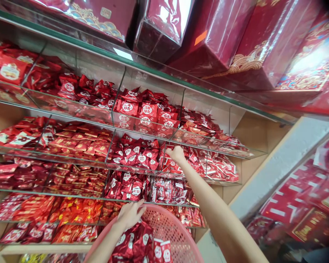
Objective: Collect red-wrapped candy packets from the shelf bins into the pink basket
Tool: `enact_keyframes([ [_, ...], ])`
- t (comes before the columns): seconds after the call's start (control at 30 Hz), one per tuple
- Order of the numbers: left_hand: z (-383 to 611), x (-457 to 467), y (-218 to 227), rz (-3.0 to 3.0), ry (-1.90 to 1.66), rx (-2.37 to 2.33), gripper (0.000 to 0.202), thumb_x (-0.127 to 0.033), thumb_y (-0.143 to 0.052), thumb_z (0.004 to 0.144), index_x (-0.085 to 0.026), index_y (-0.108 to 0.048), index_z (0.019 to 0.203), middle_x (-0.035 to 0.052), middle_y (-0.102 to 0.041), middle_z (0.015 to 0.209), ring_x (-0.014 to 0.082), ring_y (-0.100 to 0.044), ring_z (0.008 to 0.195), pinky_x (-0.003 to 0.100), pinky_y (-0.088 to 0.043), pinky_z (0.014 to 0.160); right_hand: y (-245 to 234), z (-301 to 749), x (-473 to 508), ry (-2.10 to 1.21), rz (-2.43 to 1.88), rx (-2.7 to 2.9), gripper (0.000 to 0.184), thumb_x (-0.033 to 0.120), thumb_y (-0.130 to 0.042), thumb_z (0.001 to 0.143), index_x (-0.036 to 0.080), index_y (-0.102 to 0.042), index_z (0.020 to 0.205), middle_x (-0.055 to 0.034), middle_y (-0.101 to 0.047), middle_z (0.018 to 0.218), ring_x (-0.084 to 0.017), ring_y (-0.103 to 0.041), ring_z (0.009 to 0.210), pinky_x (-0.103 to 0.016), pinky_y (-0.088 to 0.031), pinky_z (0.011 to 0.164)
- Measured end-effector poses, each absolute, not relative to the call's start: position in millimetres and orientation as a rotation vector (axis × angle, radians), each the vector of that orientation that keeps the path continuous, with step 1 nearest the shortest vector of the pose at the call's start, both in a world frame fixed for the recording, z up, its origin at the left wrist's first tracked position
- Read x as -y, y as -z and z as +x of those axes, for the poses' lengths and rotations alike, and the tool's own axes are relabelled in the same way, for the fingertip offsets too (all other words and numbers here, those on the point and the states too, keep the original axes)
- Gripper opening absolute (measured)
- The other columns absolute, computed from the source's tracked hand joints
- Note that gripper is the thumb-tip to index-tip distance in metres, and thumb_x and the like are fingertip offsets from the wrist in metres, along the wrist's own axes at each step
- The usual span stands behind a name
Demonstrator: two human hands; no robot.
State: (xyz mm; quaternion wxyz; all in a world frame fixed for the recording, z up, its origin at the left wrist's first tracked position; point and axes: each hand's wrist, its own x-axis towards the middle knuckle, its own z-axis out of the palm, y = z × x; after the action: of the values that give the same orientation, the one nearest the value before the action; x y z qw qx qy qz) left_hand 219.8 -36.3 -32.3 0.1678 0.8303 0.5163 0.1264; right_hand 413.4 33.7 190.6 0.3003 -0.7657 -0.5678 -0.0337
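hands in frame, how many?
2. The left hand grips the rim of the pink basket at bottom centre. The right hand is stretched up to the red packets at mid-frame. No other hands are visible.

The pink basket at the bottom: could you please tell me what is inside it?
Inside the pink basket lie red foil packets with round white labels; the left hand grips its rim. Anything beneath them is covered.
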Motion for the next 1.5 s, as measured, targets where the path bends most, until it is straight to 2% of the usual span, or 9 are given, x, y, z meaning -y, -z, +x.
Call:
enact_keyframes([
  [0.2, 219, 36, 33, 2.383, -0.373, -1.440, 0.059, -0.058, -0.009, 0.076, -0.031, -0.041, 0.118, 0.0036, -0.063, 0.093, 0.0198, -0.055, 0.090, 0.032, -0.039, 0.076, -184, 415, -44, 0.058, -2.049, 1.486, 0.036, 0.042, -0.057, 0.060, 0.010, -0.061, 0.075, -0.0122, -0.061, 0.072, -0.019, -0.056, 0.065, -0.024, -0.036, 0.051],
  [0.37, 219, 35, 36, 2.373, -0.370, -1.448, 0.059, -0.058, -0.010, 0.076, -0.031, -0.040, 0.118, 0.0033, -0.063, 0.096, 0.0193, -0.054, 0.092, 0.031, -0.038, 0.078, -178, 412, -47, 0.034, -2.026, 1.454, 0.042, 0.046, -0.060, 0.057, 0.009, -0.061, 0.077, -0.0128, -0.061, 0.074, -0.019, -0.056, 0.067, -0.023, -0.037, 0.052],
  [0.53, 219, 35, 36, 2.361, -0.357, -1.464, 0.059, -0.058, -0.011, 0.076, -0.031, -0.040, 0.118, 0.0036, -0.062, 0.099, 0.0194, -0.053, 0.094, 0.032, -0.037, 0.080, -179, 413, -44, 0.015, -1.977, 1.382, 0.038, 0.043, -0.057, 0.059, 0.009, -0.061, 0.076, -0.0114, -0.061, 0.073, -0.019, -0.056, 0.066, -0.023, -0.038, 0.051],
  [0.73, 219, 38, 29, 2.350, -0.340, -1.459, 0.058, -0.058, -0.011, 0.076, -0.031, -0.040, 0.119, 0.0031, -0.061, 0.099, 0.0191, -0.053, 0.095, 0.031, -0.037, 0.081, -187, 421, -36, -0.024, -1.815, 1.309, 0.040, 0.039, -0.053, 0.063, 0.011, -0.057, 0.091, -0.0070, -0.061, 0.082, -0.014, -0.055, 0.070, -0.021, -0.040, 0.060],
  [0.87, 220, 39, 27, 2.350, -0.354, -1.449, 0.058, -0.057, -0.012, 0.076, -0.030, -0.040, 0.118, 0.0033, -0.061, 0.100, 0.0195, -0.053, 0.094, 0.032, -0.038, 0.081, -187, 437, -31, -0.160, -1.669, 1.289, 0.041, 0.040, -0.057, 0.059, 0.008, -0.057, 0.084, -0.0063, -0.061, 0.077, -0.014, -0.054, 0.070, -0.023, -0.041, 0.062],
  [1.13, 221, 37, 31, 2.374, -0.357, -1.476, 0.058, -0.058, -0.013, 0.076, -0.030, -0.040, 0.119, 0.0040, -0.062, 0.099, 0.0194, -0.054, 0.093, 0.031, -0.038, 0.079, -187, 459, 9, -0.505, -1.497, 1.246, 0.056, 0.037, -0.068, 0.050, 0.010, -0.052, 0.095, -0.0057, -0.060, 0.079, -0.014, -0.055, 0.069, -0.025, -0.044, 0.061],
  [1.37, 220, 36, 32, 2.394, -0.334, -1.474, 0.058, -0.058, -0.011, 0.076, -0.031, -0.039, 0.119, 0.0042, -0.063, 0.095, 0.0198, -0.056, 0.090, 0.031, -0.039, 0.075, -185, 451, 78, -0.853, -1.282, 1.299, 0.053, 0.034, -0.066, 0.057, 0.018, -0.049, 0.105, -0.0014, -0.060, 0.084, -0.011, -0.056, 0.070, -0.024, -0.044, 0.067],
  [1.5, 222, 38, 27, 2.390, -0.296, -1.461, 0.058, -0.058, -0.012, 0.076, -0.031, -0.037, 0.121, 0.0045, -0.062, 0.098, 0.0197, -0.055, 0.091, 0.031, -0.038, 0.076, -150, 443, 119, -1.094, -1.245, 1.313, 0.045, 0.032, -0.062, 0.063, 0.022, -0.049, 0.104, 0.0008, -0.059, 0.083, -0.009, -0.055, 0.067, -0.023, -0.045, 0.065],
])
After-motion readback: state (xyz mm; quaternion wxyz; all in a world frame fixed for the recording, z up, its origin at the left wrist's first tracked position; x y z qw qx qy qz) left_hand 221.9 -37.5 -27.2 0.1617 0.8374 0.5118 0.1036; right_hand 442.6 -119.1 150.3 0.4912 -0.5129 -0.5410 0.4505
